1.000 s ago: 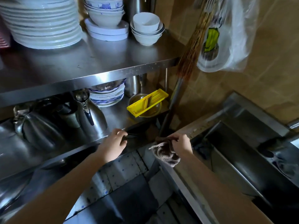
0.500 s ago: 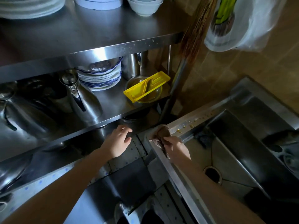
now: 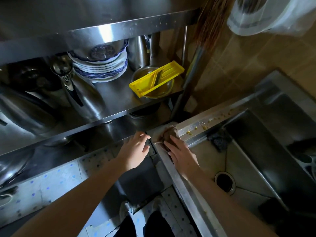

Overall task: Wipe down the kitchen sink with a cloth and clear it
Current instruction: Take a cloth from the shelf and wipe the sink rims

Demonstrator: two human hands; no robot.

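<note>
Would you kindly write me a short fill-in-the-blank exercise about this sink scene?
1. The right hand presses a brown ____ onto the sink rim.
2. The left hand holds ____.
3. The slicer resting on the metal bowl is ____ in colour.
Missing words: cloth; nothing; yellow.
</note>
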